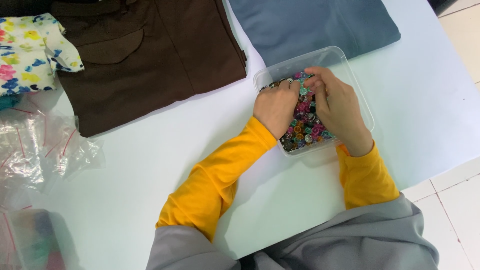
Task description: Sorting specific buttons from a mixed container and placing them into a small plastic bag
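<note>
Grey cloth [350,240] nearest cam. Both hands in clear tub [350,70] of coloured beads [305,127] on white table: left hand [275,107] curled shut, picking; right hand [337,105] pinching beads. Sorting step; fine pinch needed.

A: What sort of place is shown?
B: A sewing or craft work area. A white table [150,165] on a tiled floor [460,200] carries folded brown fabric [150,55], blue-grey fabric [310,25] and floral cloth [25,50].
A: Further evidence?
B: A clear tub of coloured snap buttons [305,125] and clear plastic bags [35,150].
</note>
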